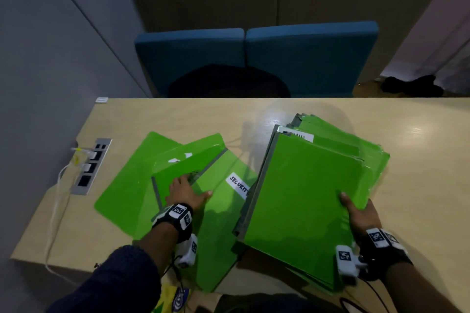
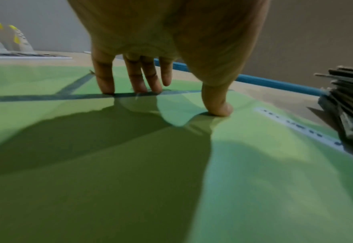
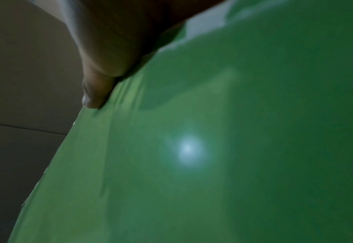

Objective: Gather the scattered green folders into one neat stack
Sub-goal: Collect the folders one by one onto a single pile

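Three loose green folders lie overlapping on the left of the table (image 1: 422,193): a plain one (image 1: 124,190), one with a dark spine (image 1: 188,162) on top, and one labelled SECURITY (image 1: 223,231). My left hand (image 1: 187,192) rests flat on them. Its fingertips (image 2: 129,90) touch the dark spine and its thumb (image 2: 219,110) presses on the labelled folder. On the right is a thick, uneven stack of green folders (image 1: 305,198), tilted with one side raised. My right hand (image 1: 356,213) grips its near right edge, thumb (image 3: 94,97) on top, fingers hidden beneath.
A socket panel (image 1: 91,168) with white plugs and a trailing cable sits at the table's left edge. Two blue seats (image 1: 254,58) and a dark chair back (image 1: 229,81) stand behind the far edge. Dark cloth (image 1: 412,86) lies on the floor at the right.
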The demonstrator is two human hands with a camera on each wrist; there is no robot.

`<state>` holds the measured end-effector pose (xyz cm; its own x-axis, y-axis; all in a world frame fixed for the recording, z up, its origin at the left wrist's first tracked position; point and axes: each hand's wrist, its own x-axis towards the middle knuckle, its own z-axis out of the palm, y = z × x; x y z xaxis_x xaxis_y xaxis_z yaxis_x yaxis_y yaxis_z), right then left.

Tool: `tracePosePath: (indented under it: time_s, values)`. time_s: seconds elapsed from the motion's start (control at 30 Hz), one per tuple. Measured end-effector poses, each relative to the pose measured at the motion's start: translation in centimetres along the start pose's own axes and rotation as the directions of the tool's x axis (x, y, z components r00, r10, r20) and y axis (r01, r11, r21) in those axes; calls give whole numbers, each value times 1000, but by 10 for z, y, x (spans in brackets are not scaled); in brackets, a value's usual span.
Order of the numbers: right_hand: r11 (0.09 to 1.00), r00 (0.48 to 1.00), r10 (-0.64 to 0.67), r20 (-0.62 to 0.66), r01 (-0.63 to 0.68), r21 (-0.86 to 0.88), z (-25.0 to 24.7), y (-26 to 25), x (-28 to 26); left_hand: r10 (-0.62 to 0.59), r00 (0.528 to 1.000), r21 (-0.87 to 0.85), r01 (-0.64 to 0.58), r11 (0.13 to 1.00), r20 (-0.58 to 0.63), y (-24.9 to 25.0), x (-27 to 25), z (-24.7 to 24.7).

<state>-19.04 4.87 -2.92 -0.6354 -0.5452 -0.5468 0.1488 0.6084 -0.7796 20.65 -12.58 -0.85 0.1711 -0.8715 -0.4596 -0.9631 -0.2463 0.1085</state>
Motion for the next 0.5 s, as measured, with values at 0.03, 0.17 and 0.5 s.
tracePosePath:
  time_s: [0.03, 0.17, 0.5]
  values:
    - [1000, 1000, -4, 0, 4, -2, 1, -1, -2, 16, 1000, 8, -16, 1000, -7, -5, -2, 2]
    - [999, 1000, -2, 4, 2, -32, 7, -14, -10, 70, 995, -135, -60, 989, 72, -26, -2, -3]
    - [992, 999, -31, -8, 30, -119, 1, -4, -5, 68, 996, -292, -51, 955, 51, -66, -7, -26]
